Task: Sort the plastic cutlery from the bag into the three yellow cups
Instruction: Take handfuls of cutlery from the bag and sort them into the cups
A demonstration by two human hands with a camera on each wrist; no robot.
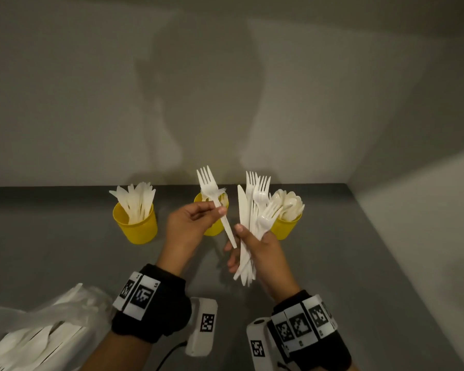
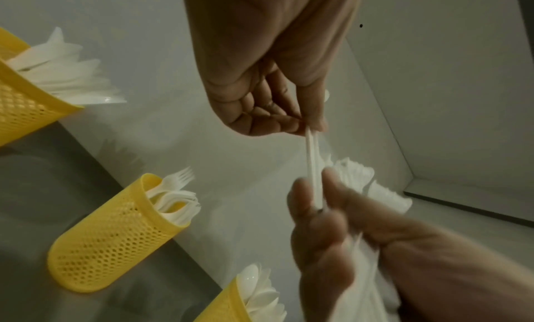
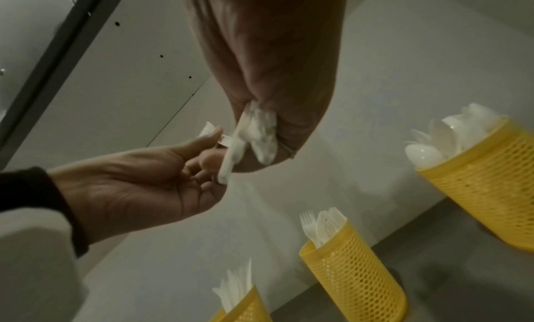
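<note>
Above the grey worktop [image 1: 65, 253], our left grip [image 1: 190, 223] pinches one white fork [image 1: 214, 202] upright before the middle yellow cup [image 1: 212, 228], while our right grip [image 1: 257, 253], just beside, clasps a bundle of forks and a knife [image 1: 252, 215].

The head view looks steeply down at the table [image 1: 332, 263] facing the wall, while each wrist view looks up close along its own hand toward the other, and all three share the cups [image 1: 135, 223] and both hands [image 1: 188, 223].
</note>
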